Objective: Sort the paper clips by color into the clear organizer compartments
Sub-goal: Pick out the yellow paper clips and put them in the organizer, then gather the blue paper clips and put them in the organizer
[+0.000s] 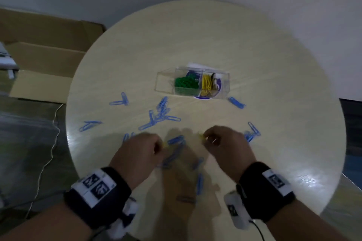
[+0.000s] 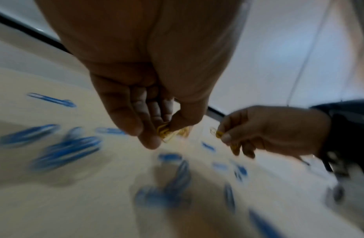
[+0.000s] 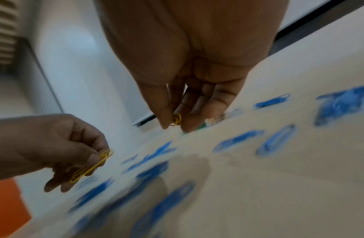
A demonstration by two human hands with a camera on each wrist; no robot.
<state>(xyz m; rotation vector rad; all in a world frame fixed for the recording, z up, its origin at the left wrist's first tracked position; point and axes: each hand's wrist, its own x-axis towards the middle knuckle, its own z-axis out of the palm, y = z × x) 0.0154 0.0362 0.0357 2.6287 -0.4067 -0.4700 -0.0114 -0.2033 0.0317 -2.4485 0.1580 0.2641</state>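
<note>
Both hands hover low over the surface (image 1: 274, 64), left hand (image 1: 137, 152) and right hand (image 1: 227, 145) each pinching yellow clips (image 3: 91, 165). Organizer (image 1: 193, 83) ahead holds green clips (image 1: 185, 84) and yellow in separate compartments, its left one empty; blue clips (image 1: 162, 113) lie scattered, seemingly all unsorted

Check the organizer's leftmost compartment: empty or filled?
Empty: the leftmost compartment shows only table through its clear walls; green clips and yellow clips fill the others.

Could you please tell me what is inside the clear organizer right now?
The clear organizer holds green clips in its middle compartment, yellow clips on the right; the left looks empty. Lower clips are covered.
</note>
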